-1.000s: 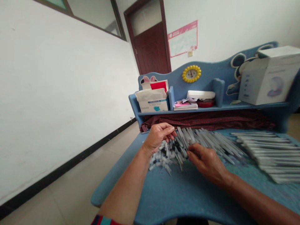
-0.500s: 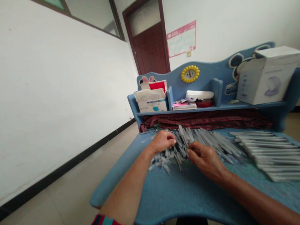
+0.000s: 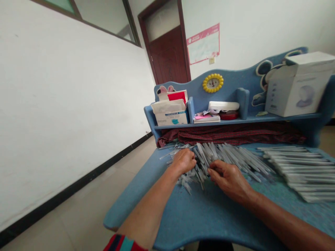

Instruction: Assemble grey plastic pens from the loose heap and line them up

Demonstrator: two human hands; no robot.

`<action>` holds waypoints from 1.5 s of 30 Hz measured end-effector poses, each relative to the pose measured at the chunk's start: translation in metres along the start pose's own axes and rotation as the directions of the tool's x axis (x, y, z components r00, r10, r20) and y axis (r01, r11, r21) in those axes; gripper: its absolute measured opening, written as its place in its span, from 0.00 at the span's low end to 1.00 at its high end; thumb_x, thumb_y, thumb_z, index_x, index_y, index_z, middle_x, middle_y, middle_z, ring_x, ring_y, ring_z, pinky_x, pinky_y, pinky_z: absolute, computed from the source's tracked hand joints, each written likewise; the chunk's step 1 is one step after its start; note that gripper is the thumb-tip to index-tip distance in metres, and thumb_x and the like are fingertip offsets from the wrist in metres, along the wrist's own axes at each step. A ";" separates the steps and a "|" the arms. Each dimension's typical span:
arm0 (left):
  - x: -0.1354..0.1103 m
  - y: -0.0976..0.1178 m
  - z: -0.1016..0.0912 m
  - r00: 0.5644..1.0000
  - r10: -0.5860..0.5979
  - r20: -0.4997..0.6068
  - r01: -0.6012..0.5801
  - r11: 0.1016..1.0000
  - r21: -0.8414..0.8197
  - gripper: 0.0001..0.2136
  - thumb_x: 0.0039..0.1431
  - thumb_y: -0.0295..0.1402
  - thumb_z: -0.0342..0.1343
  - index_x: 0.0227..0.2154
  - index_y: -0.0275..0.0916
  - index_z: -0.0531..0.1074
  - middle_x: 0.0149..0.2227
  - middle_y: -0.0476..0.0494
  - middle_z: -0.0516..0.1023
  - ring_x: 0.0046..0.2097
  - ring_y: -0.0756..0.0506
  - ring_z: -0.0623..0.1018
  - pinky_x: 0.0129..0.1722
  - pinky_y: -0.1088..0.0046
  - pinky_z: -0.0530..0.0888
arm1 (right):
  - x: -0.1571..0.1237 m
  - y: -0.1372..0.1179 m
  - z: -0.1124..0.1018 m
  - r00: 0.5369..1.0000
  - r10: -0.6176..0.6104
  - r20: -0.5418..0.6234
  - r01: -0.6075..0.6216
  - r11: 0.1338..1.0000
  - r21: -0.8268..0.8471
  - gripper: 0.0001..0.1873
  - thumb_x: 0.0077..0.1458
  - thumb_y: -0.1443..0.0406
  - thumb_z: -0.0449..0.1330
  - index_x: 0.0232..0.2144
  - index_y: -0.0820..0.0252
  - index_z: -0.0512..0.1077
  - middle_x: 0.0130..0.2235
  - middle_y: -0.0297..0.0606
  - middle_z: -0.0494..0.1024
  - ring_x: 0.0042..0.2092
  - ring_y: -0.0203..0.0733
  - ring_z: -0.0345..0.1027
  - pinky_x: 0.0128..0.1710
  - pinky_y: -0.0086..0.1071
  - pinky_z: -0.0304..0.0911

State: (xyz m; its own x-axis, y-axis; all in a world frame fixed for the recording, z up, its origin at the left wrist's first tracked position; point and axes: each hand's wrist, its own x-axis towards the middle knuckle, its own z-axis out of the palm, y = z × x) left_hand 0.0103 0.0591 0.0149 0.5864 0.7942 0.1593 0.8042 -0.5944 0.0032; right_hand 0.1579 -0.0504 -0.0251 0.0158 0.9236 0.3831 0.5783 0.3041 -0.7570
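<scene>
My left hand (image 3: 185, 160) is closed over the left part of a pile of loose translucent pen parts, its fingers curled down. Whatever it grips is hidden. Beneath and in front of it lie short clear pen caps (image 3: 186, 183). At the pile's near edge, my right hand (image 3: 227, 176) has thumb and forefinger brought together against the slim grey pen barrels (image 3: 202, 153). I cannot make out what lies between those fingertips. More pen barrels (image 3: 240, 158) fan out behind my right hand. Further right, long pens (image 3: 303, 170) lie side by side in a row.
The blue desk (image 3: 191, 223) has a raised shelf at its back. On it stand a mask box (image 3: 171, 118), a stack of papers (image 3: 206, 119), a red round case (image 3: 228, 115) and a large white box (image 3: 295, 87). Checked cloth (image 3: 235, 134) lies below the shelf.
My left hand has moved slightly right and its fingers have curled in further. My right hand stays almost in place. The view has shifted a little.
</scene>
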 end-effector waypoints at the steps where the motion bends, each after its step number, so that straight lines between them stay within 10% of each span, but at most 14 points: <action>1: 0.000 0.000 0.000 1.000 -0.002 -0.001 0.002 1.000 -0.005 0.10 0.47 0.30 0.50 0.27 0.39 0.77 0.30 0.42 0.76 0.33 0.45 0.74 0.33 0.72 0.67 | 0.000 0.000 0.000 1.000 0.000 0.003 0.000 1.000 -0.001 0.11 0.55 0.60 0.49 0.28 0.58 0.67 0.20 0.30 0.68 0.22 0.34 0.61 0.22 0.27 0.52; 11: 0.000 -0.002 0.005 0.997 0.046 -0.065 -0.049 0.998 -0.046 0.09 0.45 0.25 0.49 0.27 0.37 0.74 0.29 0.44 0.72 0.32 0.47 0.71 0.31 0.74 0.65 | 0.001 0.000 -0.002 1.000 -0.001 -0.009 0.001 1.000 -0.009 0.10 0.54 0.60 0.50 0.28 0.58 0.67 0.20 0.30 0.68 0.23 0.34 0.61 0.23 0.27 0.52; 17: 0.003 -0.009 0.002 0.985 0.056 -0.162 -0.114 0.919 -0.377 0.08 0.45 0.25 0.49 0.28 0.36 0.72 0.24 0.49 0.70 0.27 0.50 0.68 0.28 0.76 0.63 | 0.001 0.000 -0.003 1.000 0.003 -0.006 -0.003 1.000 -0.011 0.10 0.54 0.60 0.49 0.27 0.58 0.67 0.20 0.30 0.66 0.23 0.34 0.59 0.23 0.27 0.51; 23: 0.003 -0.009 -0.013 0.992 -0.066 -0.109 -0.062 0.494 -0.867 0.06 0.47 0.28 0.53 0.28 0.34 0.72 0.23 0.50 0.70 0.24 0.53 0.67 0.22 0.80 0.61 | 0.002 -0.001 -0.004 1.000 0.009 0.006 -0.009 0.999 -0.035 0.10 0.54 0.60 0.49 0.26 0.57 0.66 0.19 0.29 0.64 0.22 0.34 0.56 0.23 0.26 0.49; 29: -0.004 -0.009 -0.031 0.991 -0.113 -0.075 -0.059 0.143 -0.988 0.11 0.45 0.35 0.59 0.31 0.33 0.73 0.24 0.47 0.73 0.23 0.55 0.67 0.18 0.81 0.58 | 0.002 -0.003 -0.004 1.000 0.005 0.010 -0.004 0.996 -0.092 0.10 0.54 0.61 0.49 0.26 0.57 0.65 0.19 0.29 0.64 0.22 0.34 0.55 0.23 0.27 0.48; 45: -0.006 -0.006 -0.036 0.990 -0.121 -0.076 -0.050 0.205 -0.978 0.12 0.45 0.38 0.60 0.27 0.34 0.68 0.20 0.51 0.71 0.18 0.57 0.65 0.17 0.82 0.57 | -0.001 -0.005 -0.003 0.998 -0.029 0.056 0.039 0.981 -0.191 0.10 0.55 0.61 0.47 0.28 0.57 0.66 0.19 0.30 0.65 0.21 0.34 0.57 0.24 0.26 0.49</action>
State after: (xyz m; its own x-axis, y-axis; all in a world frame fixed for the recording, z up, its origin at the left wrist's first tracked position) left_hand -0.0017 0.0535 0.0495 0.4756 0.8485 0.2321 0.0404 -0.2846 0.9578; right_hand 0.1576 -0.0535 -0.0195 -0.0467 0.9261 0.3744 0.7234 0.2898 -0.6266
